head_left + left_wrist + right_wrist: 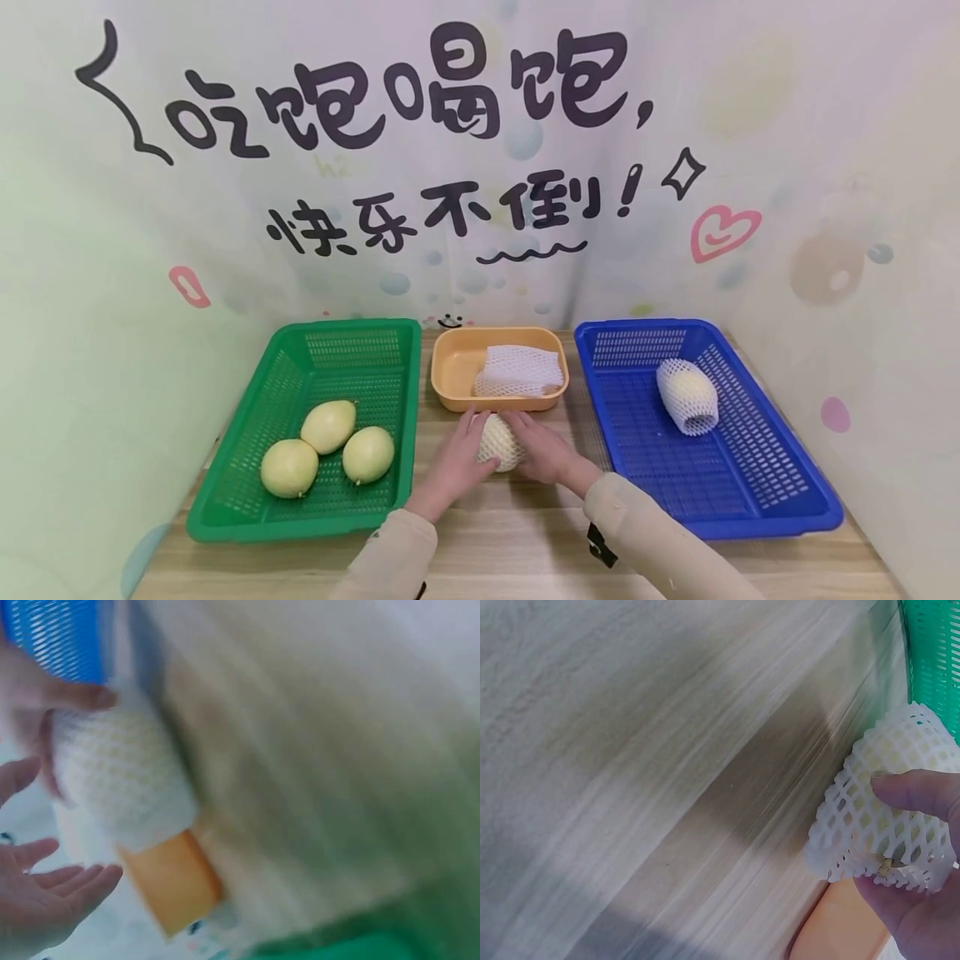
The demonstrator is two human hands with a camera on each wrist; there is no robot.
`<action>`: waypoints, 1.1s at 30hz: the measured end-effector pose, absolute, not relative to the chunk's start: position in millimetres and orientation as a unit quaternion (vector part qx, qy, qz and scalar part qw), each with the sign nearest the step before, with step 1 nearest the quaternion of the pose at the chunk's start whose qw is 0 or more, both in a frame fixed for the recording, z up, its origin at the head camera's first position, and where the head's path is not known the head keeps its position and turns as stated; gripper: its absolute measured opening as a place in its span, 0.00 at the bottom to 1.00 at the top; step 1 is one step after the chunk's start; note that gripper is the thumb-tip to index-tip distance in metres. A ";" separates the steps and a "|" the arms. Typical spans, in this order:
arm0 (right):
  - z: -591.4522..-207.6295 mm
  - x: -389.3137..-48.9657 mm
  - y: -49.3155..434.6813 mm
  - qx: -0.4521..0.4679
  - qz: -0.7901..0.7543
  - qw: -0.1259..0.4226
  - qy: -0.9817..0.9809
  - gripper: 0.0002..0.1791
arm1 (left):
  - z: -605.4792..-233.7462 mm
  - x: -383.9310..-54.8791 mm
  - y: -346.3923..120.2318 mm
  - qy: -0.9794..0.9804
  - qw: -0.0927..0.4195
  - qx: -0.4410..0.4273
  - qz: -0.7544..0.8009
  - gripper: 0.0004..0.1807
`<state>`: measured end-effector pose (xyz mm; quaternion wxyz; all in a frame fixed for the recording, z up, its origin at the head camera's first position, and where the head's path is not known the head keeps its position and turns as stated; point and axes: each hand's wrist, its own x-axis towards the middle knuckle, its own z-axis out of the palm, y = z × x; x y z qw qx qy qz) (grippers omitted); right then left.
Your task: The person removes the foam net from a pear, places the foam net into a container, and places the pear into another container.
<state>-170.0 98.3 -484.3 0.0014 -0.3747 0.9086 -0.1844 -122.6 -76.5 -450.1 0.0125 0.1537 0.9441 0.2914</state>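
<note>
A pale melon in a white foam net sleeve (497, 444) is between my two hands over the table. My right hand (546, 447) grips it, the thumb (915, 790) curled over the mesh; a stem end shows through the sleeve in the right wrist view. My left hand (459, 460) is at the melon's left side. In the left wrist view the left hand (52, 900) has its fingers spread and nearly straight, just off the sleeve. That view is blurred.
A green basket (416, 392) with three bare melons (328, 427) stands left. An orange tray (450, 367) behind my hands holds empty foam net sleeves (519, 371). The blue basket (652, 483) on the right contains one sleeved melon (686, 396). A printed cloth wall rises behind.
</note>
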 end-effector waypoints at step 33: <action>-484.2 -156.2 98.4 -0.335 -0.177 -0.022 0.925 0.43 | -483.3 -130.8 -72.7 0.926 -0.024 0.120 0.358 0.31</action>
